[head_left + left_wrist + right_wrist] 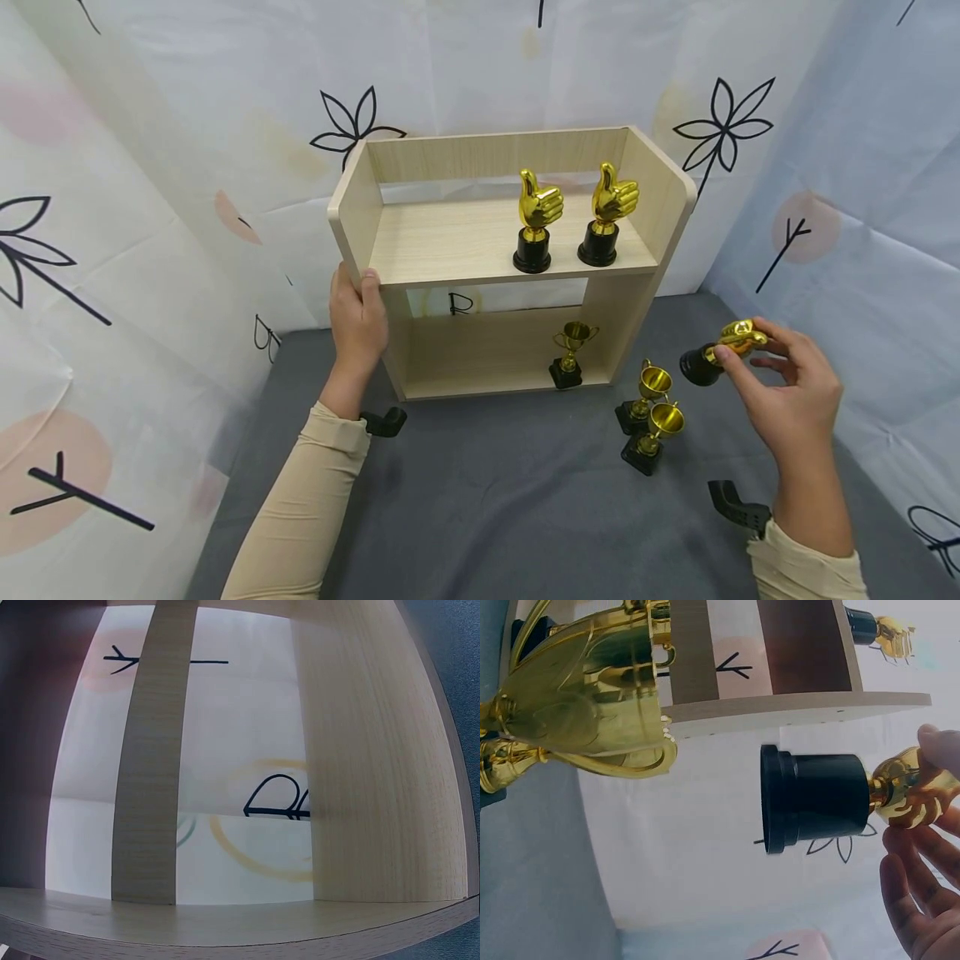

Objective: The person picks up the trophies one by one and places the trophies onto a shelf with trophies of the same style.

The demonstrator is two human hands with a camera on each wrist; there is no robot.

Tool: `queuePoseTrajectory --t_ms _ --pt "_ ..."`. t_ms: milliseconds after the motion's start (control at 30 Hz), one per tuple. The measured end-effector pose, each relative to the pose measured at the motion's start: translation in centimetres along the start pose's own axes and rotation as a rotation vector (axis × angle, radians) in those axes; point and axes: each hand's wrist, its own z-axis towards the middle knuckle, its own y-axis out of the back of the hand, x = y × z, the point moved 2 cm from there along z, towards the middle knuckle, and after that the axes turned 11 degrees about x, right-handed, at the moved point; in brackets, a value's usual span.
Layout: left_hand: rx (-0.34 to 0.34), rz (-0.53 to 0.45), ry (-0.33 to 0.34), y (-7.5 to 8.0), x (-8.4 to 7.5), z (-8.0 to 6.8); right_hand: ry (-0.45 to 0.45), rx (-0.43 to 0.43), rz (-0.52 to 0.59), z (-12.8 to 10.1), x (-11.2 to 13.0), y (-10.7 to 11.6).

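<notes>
My left hand (pixel 358 321) grips the left side panel of a pale two-tier wooden shelf (pixel 442 242), thumb in front. In my right hand (pixel 802 396), thumb and fingers pinch the golden top of a thumbs-up trophy (pixel 701 365). That trophy is tilted sideways, its black base (pixel 817 796) pointing left, to the right of the shelf. Two similar thumbs-up trophies, one nearer the middle (pixel 532 246) and one at the right (pixel 597 246), stand on the upper tier. A small gold trophy cup (pixel 574 337) stands at the lower tier's right end.
Two more gold cups, a rear one (pixel 655 382) and a front one (pixel 665 419), stand close together on the grey cloth (pixel 495 492), right of the shelf. White patterned fabric (pixel 480 75) hangs behind and on both sides.
</notes>
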Motion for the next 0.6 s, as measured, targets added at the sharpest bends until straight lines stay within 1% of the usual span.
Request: queuePoseTrajectory --t_ms 300,500,600 --pt "0.002 0.008 0.017 0.0 0.1 -0.1 0.066 0.035 0.018 0.5 0.7 0.1" --pt "0.003 0.013 0.011 0.0 0.1 0.0 0.083 0.018 0.040 0.8 1.4 -0.4" --pt "0.003 0.011 0.012 0.0 0.1 0.0 0.091 0.023 0.045 1.1 1.6 -0.7"
